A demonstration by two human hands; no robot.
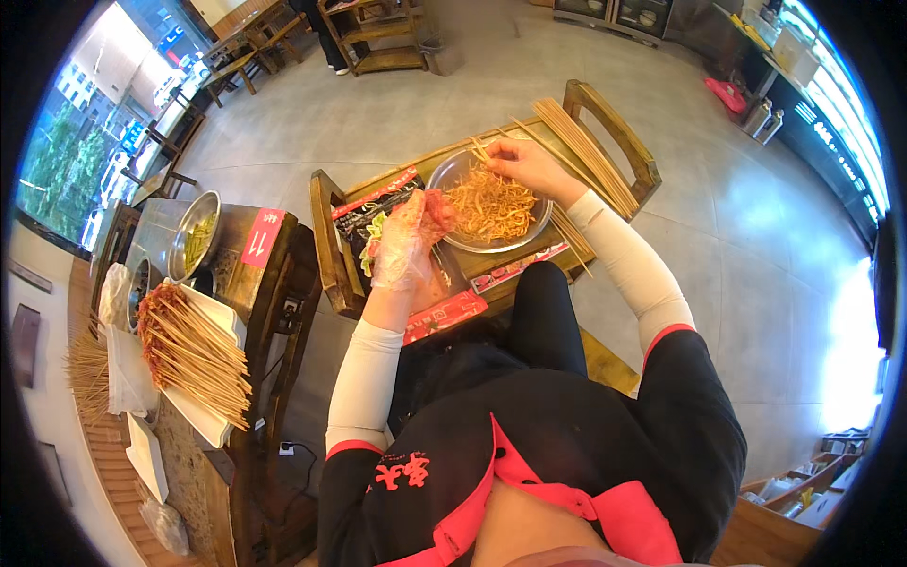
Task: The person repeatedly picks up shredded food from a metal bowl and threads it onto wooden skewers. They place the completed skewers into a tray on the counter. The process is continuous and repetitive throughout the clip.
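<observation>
My left hand (pixel 400 244), in a clear plastic glove, holds a piece of red raw meat (pixel 439 212) at the left rim of a clear round bowl (pixel 489 248). Orange-yellow shredded strands (pixel 496 205) heap up in that bowl. At its far rim my bare right hand (pixel 521 166) pinches a few pale yellow strips between thumb and fingers. Pale green leafy pieces (pixel 371 244) show just left of my gloved hand. Everything rests on a wooden tray with raised handles (pixel 616 138), where bamboo skewers (pixel 584 156) lie along the right side. My left palm is hidden.
On a side table at left, a white tray (pixel 202 407) carries many skewers threaded with red meat (pixel 166 312). A metal bowl of green vegetables (pixel 197 237) stands behind it, near a red sign (pixel 263 237). Another person's legs (pixel 329 39) show beside a wooden shelf (pixel 382 32).
</observation>
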